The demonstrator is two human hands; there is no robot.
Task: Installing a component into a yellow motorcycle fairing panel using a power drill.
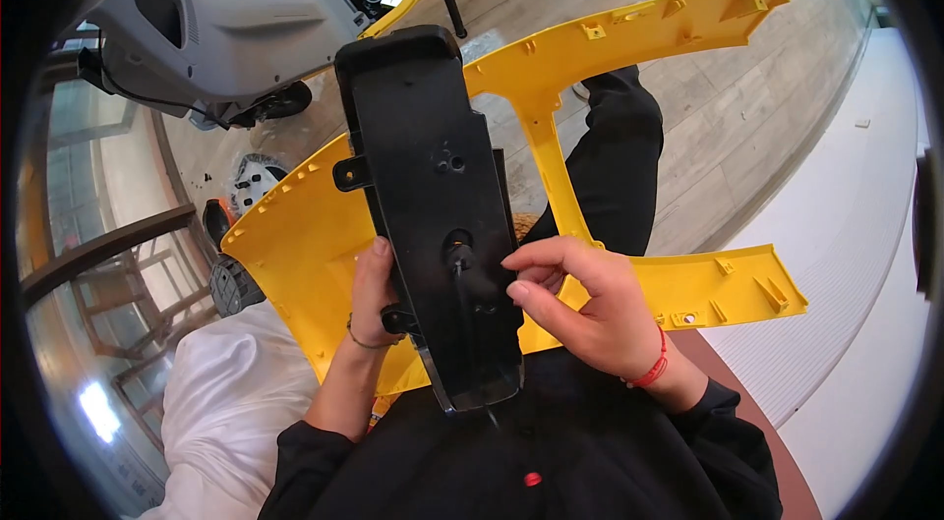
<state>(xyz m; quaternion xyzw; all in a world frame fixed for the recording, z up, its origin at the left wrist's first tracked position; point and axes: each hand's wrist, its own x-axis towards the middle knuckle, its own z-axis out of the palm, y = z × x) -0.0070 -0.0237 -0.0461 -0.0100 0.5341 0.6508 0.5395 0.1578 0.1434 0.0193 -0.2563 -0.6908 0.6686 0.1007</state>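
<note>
A long black plastic housing (423,156) lies upright in front of my chest, its hollow side up and its wider end away from me. My left hand (372,299) grips its left edge, thumb on the rim near a small mounting tab; its other fingers are hidden underneath. A thin black cable (459,299) comes out of a round hole in the housing and runs toward the near end. Beside the right edge is my right hand (590,304), thumb and forefinger bent and slightly apart with nothing visible between them. Beneath the housing lies a large yellow plastic panel (295,235) across my lap.
A partly stripped grey-and-yellow scooter (265,28) stands at the far left. White cloth (231,402) bulges at the near left. A white ribbed surface (796,255) runs along the right. Small parts (258,181) lie on the wood-look floor (708,146).
</note>
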